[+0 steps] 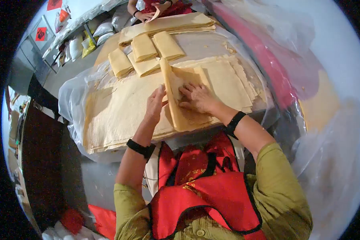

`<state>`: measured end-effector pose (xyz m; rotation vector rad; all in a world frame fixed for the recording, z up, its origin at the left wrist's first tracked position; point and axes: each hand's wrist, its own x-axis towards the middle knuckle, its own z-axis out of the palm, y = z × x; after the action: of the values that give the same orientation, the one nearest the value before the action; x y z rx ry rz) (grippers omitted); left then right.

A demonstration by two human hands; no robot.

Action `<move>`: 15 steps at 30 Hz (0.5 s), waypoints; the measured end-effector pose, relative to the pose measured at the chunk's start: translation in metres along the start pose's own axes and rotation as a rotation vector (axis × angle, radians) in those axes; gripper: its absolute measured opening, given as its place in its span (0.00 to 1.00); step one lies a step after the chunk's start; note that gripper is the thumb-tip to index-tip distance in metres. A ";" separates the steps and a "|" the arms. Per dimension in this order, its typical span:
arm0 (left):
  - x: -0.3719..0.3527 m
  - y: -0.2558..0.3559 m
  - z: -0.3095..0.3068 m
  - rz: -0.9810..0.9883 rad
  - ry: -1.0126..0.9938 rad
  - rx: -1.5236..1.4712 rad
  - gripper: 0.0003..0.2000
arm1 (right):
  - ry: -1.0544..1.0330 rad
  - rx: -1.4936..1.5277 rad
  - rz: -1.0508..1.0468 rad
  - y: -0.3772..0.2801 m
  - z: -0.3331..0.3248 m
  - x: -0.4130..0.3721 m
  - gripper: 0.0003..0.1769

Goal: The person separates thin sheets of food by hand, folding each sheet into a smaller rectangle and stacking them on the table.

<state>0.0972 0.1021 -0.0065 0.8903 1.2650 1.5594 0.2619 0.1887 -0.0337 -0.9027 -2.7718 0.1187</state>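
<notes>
A pale yellow sheet that looks like bean curd skin (pixel 174 108) is partly folded, its left flap standing up. My left hand (pixel 155 105) is at the flap's outer left side, with its fingertips against the edge and partly hidden. Inside the fold, my right hand (pixel 198 98) presses down, fingers spread and bent on the sheet. Paler crumpled material shows beside those fingers. Underneath lies a wide stack of flat yellow sheets (pixel 118 114). Just beyond my hands are several folded yellow packets (pixel 144 47), some overlapping.
Across the table, a person's hands (pixel 148 15) work at another sheet stack (pixel 168 27). Clear plastic film (pixel 74 100) drapes over the table's left edge. Pink and clear plastic (pixel 276 72) runs along the right. Bags (pixel 76 49) sit on the floor at the back left.
</notes>
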 end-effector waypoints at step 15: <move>0.039 -0.052 0.082 0.470 -0.087 0.980 0.28 | -0.086 0.556 0.103 0.059 0.029 0.010 0.21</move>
<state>0.1706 0.1680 -0.0403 1.9537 1.8721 1.1476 0.2809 0.2417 -0.0682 -0.8922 -2.5399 0.9094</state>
